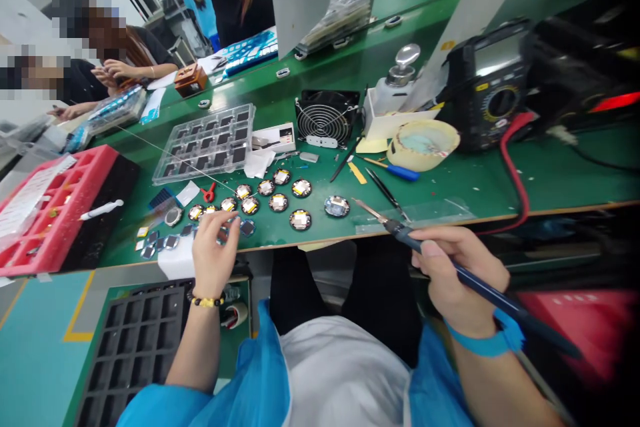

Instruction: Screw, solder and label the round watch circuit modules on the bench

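Observation:
My right hand (457, 273) is closed around the dark handle of a soldering iron (480, 290). Its bare metal tip points left, just right of a round circuit board (337, 206) lying apart from the others. Over the near left part of the bench, my left hand (216, 250) is bent with thumb and fingers apart, low above small dark square-faced modules (247, 227). Its fingers partly cover what lies beneath them. Several round boards with yellow-edged white parts (301, 219) lie between the two hands.
A clear compartment box (207, 140), a fan (325, 119), a solder-cleaning pot (425, 145), tweezers (384, 190) and a multimeter (493, 90) occupy the green bench (270, 240). A pink foam tray (60, 207) stands left; a black tray (135, 340) sits below. Co-workers sit across.

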Tool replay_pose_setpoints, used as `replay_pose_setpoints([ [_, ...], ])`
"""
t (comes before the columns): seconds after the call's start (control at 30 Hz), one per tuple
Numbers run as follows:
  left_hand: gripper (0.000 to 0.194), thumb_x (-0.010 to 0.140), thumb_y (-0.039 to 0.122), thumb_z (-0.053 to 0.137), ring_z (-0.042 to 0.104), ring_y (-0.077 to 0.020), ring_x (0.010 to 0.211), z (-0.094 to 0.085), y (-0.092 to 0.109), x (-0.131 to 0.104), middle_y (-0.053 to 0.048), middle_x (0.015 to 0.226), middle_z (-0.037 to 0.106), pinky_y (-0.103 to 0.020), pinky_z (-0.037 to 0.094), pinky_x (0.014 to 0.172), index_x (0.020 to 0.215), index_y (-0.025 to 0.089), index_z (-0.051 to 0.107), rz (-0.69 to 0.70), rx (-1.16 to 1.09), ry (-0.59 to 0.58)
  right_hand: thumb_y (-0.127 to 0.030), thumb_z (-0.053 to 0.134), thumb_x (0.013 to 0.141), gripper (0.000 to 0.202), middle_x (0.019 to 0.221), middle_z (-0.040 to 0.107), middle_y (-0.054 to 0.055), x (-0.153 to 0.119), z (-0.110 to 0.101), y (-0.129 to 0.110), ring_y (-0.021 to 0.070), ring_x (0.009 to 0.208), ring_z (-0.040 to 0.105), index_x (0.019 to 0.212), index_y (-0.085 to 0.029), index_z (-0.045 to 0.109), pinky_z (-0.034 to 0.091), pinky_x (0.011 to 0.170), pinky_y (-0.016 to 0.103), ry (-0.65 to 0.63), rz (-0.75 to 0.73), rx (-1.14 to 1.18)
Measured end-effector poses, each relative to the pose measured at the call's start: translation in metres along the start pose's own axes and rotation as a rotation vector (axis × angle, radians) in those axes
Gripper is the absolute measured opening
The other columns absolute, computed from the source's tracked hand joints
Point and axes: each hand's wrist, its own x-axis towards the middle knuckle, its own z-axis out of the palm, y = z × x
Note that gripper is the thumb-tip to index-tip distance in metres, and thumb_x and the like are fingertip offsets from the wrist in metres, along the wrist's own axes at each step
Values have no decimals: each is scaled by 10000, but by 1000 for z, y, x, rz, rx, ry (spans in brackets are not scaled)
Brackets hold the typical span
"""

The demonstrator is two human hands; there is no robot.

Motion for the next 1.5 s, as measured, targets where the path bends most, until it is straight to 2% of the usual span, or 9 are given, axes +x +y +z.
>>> replay_pose_setpoints([
  [0.1, 193, 1017, 323, 645, 697, -224, 1034, 30, 30, -8, -75, 1177, 727, -355, 579, 881, 1180, 273, 734, 142, -80, -171, -332, 658, 993, 140, 633, 636, -19, 2, -1, -1, 147, 525, 575, 1015, -227, 748, 436, 494, 286, -13, -10, 27],
  [0.17, 221, 1020, 304, 643, 686, -247, 1151, 54, 49, -9, -82, 1235, 731, -411, 559, 1020, 1232, 272, 700, 235, -101, -251, -323, 650, 997, 134, 623, 621, -24, 3, -2, -3, 142, 519, 564, 1009, -224, 739, 424, 492, 280, -18, -22, 42],
  [0.3, 396, 989, 338, 697, 638, -309, 1259, 96, 77, 3, -131, 1354, 690, -496, 514, 1108, 1357, 219, 615, 328, -26, -282, -319, 645, 995, 133, 603, 593, -32, 3, -9, -5, 137, 504, 549, 1006, -217, 730, 424, 488, 270, -5, -39, 33],
  [0.4, 515, 978, 313, 700, 581, -336, 1349, 112, 85, 15, -145, 1444, 642, -534, 456, 1173, 1456, 201, 542, 405, 24, -332, -315, 639, 994, 137, 609, 597, -31, 1, -16, -4, 139, 507, 552, 1021, -212, 724, 422, 487, 267, 5, -24, 17],
  [0.53, 451, 1015, 261, 622, 609, -308, 1300, 117, 81, 22, -129, 1370, 674, -511, 482, 1142, 1457, 216, 550, 482, -4, -417, -312, 633, 996, 133, 611, 593, -32, -1, -23, -2, 140, 514, 548, 1015, -210, 716, 413, 497, 271, 22, -14, 0],
  [0.77, 387, 988, 386, 701, 682, -283, 1140, 120, 68, 15, -107, 1215, 701, -428, 565, 1010, 1345, 248, 646, 420, -43, -302, -321, 617, 1000, 143, 607, 599, -31, 4, -16, -7, 136, 509, 542, 986, -213, 710, 404, 502, 270, -30, -53, -5],
  [1.27, 305, 960, 336, 740, 657, -290, 1107, 119, 73, 17, -98, 1168, 699, -445, 518, 979, 1203, 226, 591, 358, -54, -341, -246, 594, 968, 108, 604, 607, -47, 14, 0, -24, 122, 489, 552, 966, -222, 699, 429, 510, 253, -124, -121, -69],
  [1.4, 295, 948, 322, 753, 664, -289, 1090, 121, 73, 16, -89, 1142, 701, -438, 522, 969, 1176, 232, 589, 350, -67, -320, -218, 596, 930, 108, 577, 576, -56, 16, 3, -26, 112, 457, 498, 943, -216, 704, 415, 503, 258, -176, -150, -101],
  [1.5, 293, 945, 318, 754, 662, -295, 1092, 122, 72, 15, -94, 1144, 708, -449, 521, 974, 1170, 227, 590, 347, -78, -320, -183, 602, 891, 109, 590, 596, -50, 19, 6, -29, 109, 461, 514, 919, -215, 703, 422, 501, 254, -206, -193, -109],
])
